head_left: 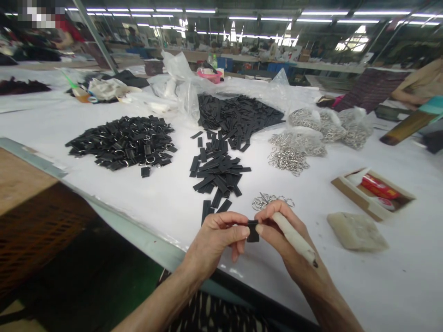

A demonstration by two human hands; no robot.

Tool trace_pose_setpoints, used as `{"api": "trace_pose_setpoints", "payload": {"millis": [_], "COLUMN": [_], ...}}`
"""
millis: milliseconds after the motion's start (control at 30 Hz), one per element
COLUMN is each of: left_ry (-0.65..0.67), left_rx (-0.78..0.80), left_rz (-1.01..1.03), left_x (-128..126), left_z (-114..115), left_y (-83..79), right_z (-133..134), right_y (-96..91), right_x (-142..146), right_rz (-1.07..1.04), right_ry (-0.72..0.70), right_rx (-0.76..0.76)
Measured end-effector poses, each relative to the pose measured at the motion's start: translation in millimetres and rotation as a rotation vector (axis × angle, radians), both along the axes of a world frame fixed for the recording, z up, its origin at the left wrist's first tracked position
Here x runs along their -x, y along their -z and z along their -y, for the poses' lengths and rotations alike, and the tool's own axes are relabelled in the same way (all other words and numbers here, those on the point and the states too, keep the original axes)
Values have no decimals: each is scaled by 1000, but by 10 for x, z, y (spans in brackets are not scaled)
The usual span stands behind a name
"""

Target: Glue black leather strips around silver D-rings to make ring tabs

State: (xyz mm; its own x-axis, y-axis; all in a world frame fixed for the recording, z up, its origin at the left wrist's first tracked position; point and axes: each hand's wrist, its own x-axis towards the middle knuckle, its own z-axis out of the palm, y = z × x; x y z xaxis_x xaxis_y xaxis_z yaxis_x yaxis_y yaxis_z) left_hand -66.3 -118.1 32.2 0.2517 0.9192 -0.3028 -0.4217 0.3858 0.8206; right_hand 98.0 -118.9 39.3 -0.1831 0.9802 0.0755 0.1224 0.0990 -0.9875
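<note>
My left hand [218, 237] pinches one edge of a small folded black strip [254, 233] between thumb and fingers. At its other edge my right hand [284, 230] grips the same strip. A white, stick-like tool [294, 236] with a dark end also lies across my right hand; its kind I cannot make out. Whether a metal ring sits inside the fold is hidden by my fingers. Just beyond my hands are loose metal rings [266, 200] and a scattered heap of flat black strips [221, 173].
Folded black pieces with metal rings [126, 143] are piled at the left. Farther back lie a large heap of black strips [238, 115] and bagged rings [304, 138]. To the right are a pale block [357, 231] and a cardboard box [375, 193] holding a red tube.
</note>
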Motion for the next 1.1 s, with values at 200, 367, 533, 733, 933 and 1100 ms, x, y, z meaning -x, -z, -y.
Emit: {"api": "trace_pose_setpoints", "payload": {"millis": [200,367,533,733,933,1100], "left_ry": [39,34,32,36,34,48], "left_rx": [49,72,63,82,107,148], "left_rz": [49,37,33,38,68,93], "left_x": [-18,-35,-33,-17,-21,-19], "left_z": [-22,-55,-49,-41,-43,-40], "left_y": [9,25,38,60,17,17], "right_z": [-10,13,13,35,59,79], "right_y": [-22,-57,-50,-46,-49,-65], "right_x": [-22,-2,28,42,31,27], "right_rz": [13,62,63,66,76,71], "right_ry": [-62,-44,-25,-10,-9,-18], "right_rx": [18,15,17,65,41,36]}}
